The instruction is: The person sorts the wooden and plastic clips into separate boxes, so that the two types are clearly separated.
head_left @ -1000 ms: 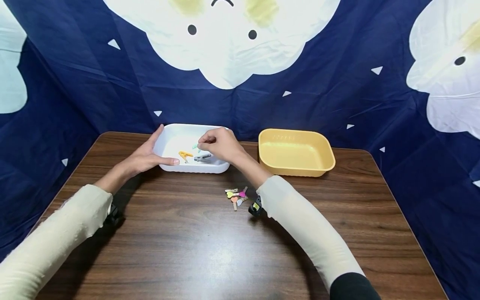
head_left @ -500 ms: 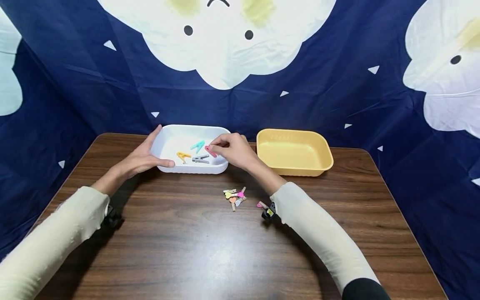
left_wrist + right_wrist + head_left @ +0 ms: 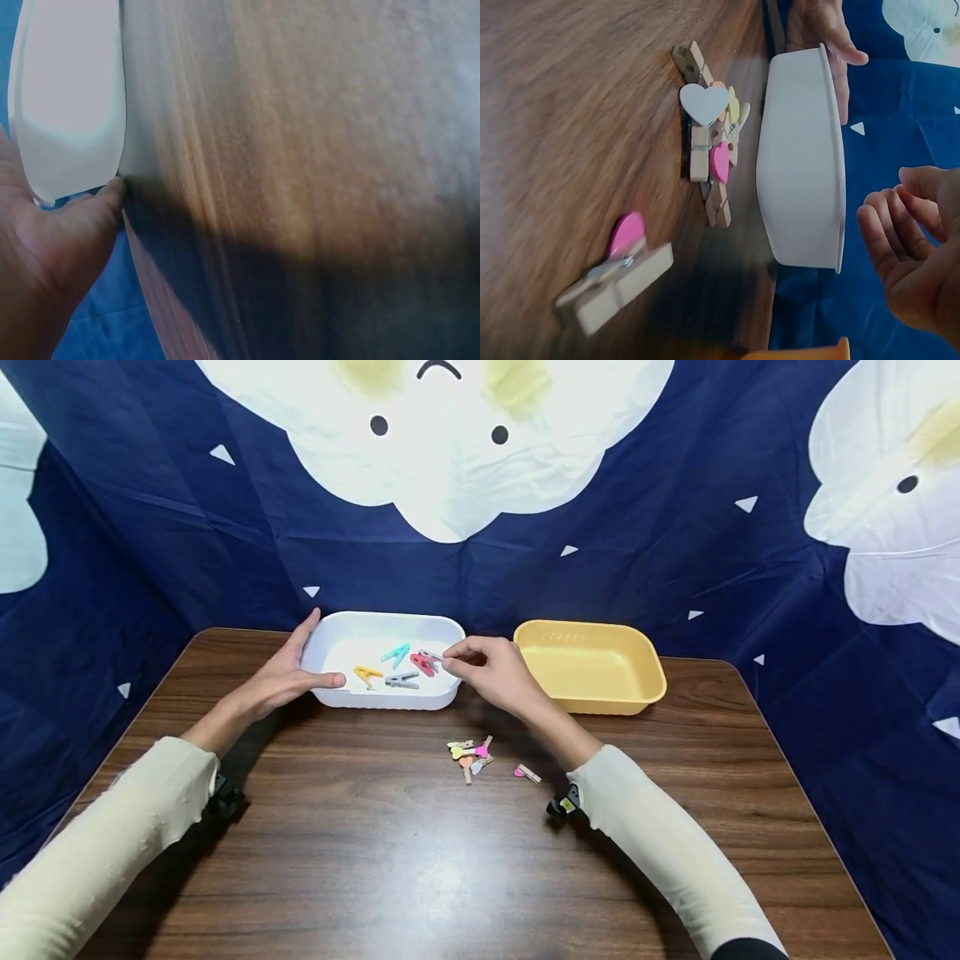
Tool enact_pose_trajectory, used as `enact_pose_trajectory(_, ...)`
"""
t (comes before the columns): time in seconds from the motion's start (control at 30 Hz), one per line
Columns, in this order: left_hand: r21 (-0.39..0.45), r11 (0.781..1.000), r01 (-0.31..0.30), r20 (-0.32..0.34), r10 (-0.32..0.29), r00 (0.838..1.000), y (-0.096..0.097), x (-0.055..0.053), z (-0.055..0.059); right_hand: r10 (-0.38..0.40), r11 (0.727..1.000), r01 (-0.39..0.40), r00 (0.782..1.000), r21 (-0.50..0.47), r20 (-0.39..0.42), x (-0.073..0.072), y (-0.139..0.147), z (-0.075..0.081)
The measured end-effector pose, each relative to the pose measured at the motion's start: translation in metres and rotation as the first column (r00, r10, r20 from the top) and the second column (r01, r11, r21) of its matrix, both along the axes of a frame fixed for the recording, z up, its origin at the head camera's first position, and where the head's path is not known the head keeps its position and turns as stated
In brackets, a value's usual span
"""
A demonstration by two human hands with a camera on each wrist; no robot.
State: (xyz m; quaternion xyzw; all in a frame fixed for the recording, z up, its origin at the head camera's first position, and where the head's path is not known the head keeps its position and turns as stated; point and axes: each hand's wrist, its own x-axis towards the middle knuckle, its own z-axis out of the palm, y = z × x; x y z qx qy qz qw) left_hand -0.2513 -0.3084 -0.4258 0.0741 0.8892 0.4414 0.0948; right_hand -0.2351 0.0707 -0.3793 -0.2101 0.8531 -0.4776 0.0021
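Note:
My left hand [image 3: 288, 668] grips the left end of a white plastic tray [image 3: 330, 635], thumb at the front wall and fingers toward the back. Inside the tray lie several plastic clothespins: an orange one [image 3: 367, 673], a grey one [image 3: 402, 680], a teal one [image 3: 396, 653] and a red one [image 3: 422, 665]. Another greyish clothespin [image 3: 431, 654] lies beside the red one, right at the fingertips of my right hand [image 3: 495, 670]. That hand is over the tray's right rim. In the right wrist view its fingers are loosely bent, and nothing shows between them.
A yellow tray [image 3: 588, 703] stands to the right of the white one. In front of the white tray lies a cluster of small wooden clothespins [image 3: 470, 755] with coloured hearts. A single one with a pink heart [image 3: 527, 773] lies apart. Dark blue cloth [image 3: 480, 585] hangs behind the table.
My right hand has drawn back to the right, letting go of the red clothespin and uncovering the greyish one. The single pink-heart clothespin has come into view. My left hand stays at the tray.

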Motion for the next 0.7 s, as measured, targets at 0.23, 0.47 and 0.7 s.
enact_pose_trajectory(0.23,0.055,0.997,-0.061,-0.024,0.063,0.998,0.0,0.007,0.004,-0.007,0.999,0.008,1.0,-0.035,0.016,0.007,0.02,0.0)
enact_pose_trajectory(0.47,0.123,0.99,-0.066,-0.04,0.071,0.997,-0.006,0.015,0.007,-0.044,0.998,0.044,0.999,-0.049,0.013,0.015,0.043,0.003)
enact_pose_trajectory(0.7,0.13,0.987,-0.093,-0.053,0.1,0.994,-0.019,0.025,0.007,-0.074,0.995,0.074,0.997,-0.061,0.015,0.02,0.069,0.003)
